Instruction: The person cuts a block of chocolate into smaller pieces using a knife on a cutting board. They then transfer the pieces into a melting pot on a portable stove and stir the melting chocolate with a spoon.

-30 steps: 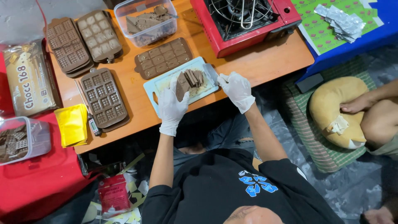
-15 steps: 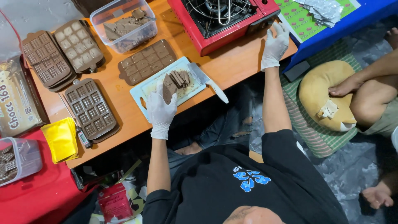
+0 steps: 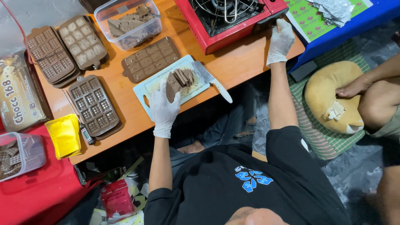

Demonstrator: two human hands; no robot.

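White gloves on both hands. Left hand (image 3: 164, 109) lies on the pale cutting board (image 3: 146, 89), its fingers (image 3: 163, 85) closed around a brown chocolate block (image 3: 172, 85) that stands on the board. Sliced chocolate pieces (image 3: 184, 76) are piled just beside the block, touching it. A knife (image 3: 212, 81) lies with its blade on the right end of the board and its white handle off the board, toward the front edge of the orange surface (image 3: 241, 62).

Right hand (image 3: 280, 41) is well apart from the board, at the front right corner of the red gas stove (image 3: 233, 18). Fingers are curled loosely against the stove's corner; I cannot tell whether they grip any part of it.

Behind the board: a brown chocolate mould (image 3: 151, 58) lying flat, and a clear plastic tub (image 3: 128, 21) holding chocolate chunks. Left of the board: three more moulds (image 3: 93, 106), two of them side by side near the back. A yellow packet (image 3: 64, 135) lies at the front left corner.

Another person's hand (image 3: 354, 87) rests on a tan cushion (image 3: 329, 91) on the floor to the right.
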